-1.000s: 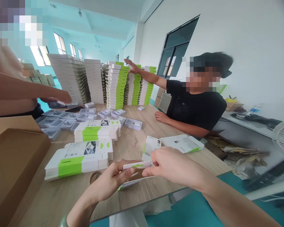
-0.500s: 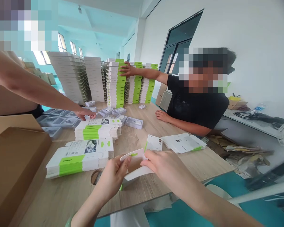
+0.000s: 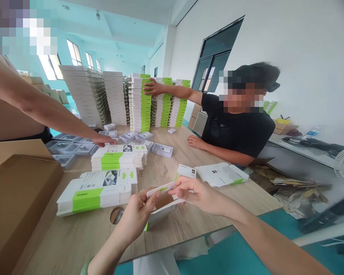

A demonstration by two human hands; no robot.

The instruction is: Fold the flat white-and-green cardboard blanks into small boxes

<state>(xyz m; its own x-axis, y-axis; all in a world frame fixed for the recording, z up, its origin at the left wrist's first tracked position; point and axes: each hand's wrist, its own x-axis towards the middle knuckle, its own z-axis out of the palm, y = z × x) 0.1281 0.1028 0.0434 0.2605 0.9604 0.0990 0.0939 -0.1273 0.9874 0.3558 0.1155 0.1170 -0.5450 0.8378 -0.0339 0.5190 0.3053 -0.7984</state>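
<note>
Both my hands pinch a white cardboard box sleeve with a green mark, partly folded open and tilted above the wooden table. My left hand grips its left edge, and my right hand holds its upper right edge. Beyond my left hand lies a pile of flat white-and-green boxes. A second pile sits farther off. Loose flat cartons lie to my right.
Tall stacks of white-and-green boxes stand at the table's far end, one under a seated person's hand. Another person's hand reaches over grey plastic trays. A large cardboard box stands at left.
The sleeve in my hands has swung flatter and my right hand has shifted up its edge. The seated person's hand has come down onto the stack. The other person's hand has moved right.
</note>
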